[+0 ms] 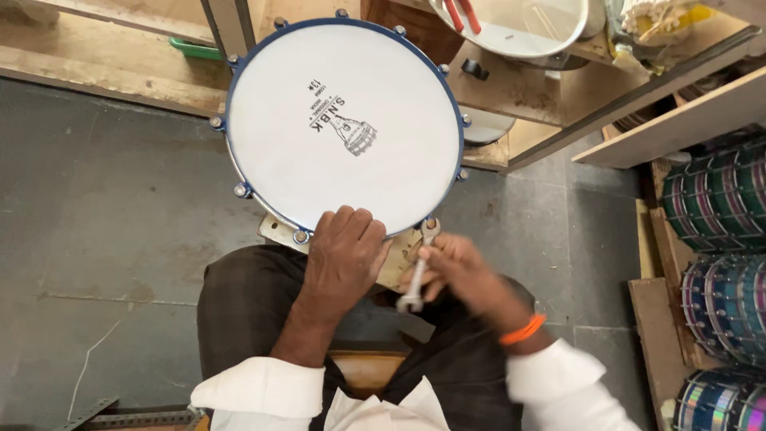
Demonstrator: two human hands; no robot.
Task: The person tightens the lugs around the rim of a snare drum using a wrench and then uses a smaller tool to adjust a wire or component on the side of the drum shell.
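A round drum (pixel 343 120) with a white skin and a blue rim stands before me, with several metal tuning bolts around the rim. My left hand (pixel 345 255) rests palm down on the near edge of the skin. My right hand (pixel 459 267) grips a metal spanner (pixel 420 267), whose upper end sits on a bolt (pixel 430 225) at the near right of the rim. An orange band (pixel 523 329) circles my right wrist.
A wooden block (pixel 279 231) lies under the drum. A white bowl (pixel 519 28) with red sticks sits on the wooden bench behind. Shiny green and blue drums (pixel 718 199) are stacked on shelves at the right. Grey stone floor (pixel 104 239) spreads to the left.
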